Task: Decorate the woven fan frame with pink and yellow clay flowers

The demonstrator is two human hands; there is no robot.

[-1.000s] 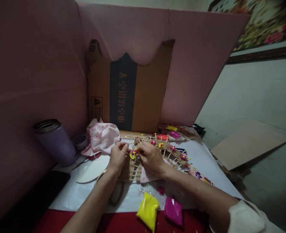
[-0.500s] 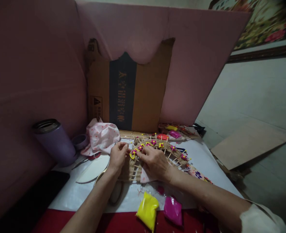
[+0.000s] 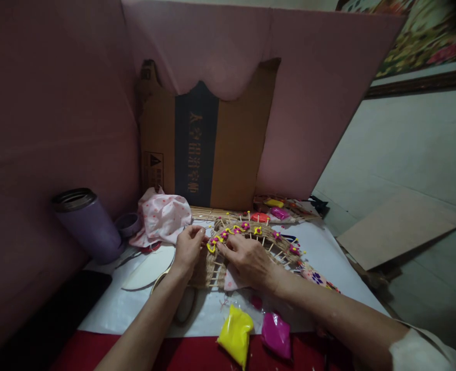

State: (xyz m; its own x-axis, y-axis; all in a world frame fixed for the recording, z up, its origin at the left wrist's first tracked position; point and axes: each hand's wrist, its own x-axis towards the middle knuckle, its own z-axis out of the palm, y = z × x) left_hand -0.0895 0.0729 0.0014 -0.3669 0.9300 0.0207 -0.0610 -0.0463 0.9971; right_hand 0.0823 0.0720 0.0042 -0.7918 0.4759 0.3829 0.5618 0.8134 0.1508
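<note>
A woven straw piece [image 3: 212,268] with stick spokes lies on the white sheet, its curved rim dotted with small pink-and-yellow clay flowers [image 3: 245,225]. My left hand [image 3: 187,248] is curled at the piece's left edge, fingertips pinched by a yellow clay loop [image 3: 211,247]. My right hand [image 3: 247,260] rests on the weave just right of that loop, fingers bent, fingertips pressing at the loop and the flower beside it. What the fingertips grip is too small to make out.
A purple tumbler [image 3: 86,224] and its lid [image 3: 128,223] stand at the left beside a pink dotted cloth [image 3: 162,216]. Yellow [image 3: 235,334] and pink [image 3: 276,335] clay bags lie near the front edge. A cardboard panel [image 3: 208,139] stands behind; more clay packets [image 3: 278,211] at back right.
My right hand has slid slightly down and to the right along the rim, uncovering more clay flowers. The left hand stays put.
</note>
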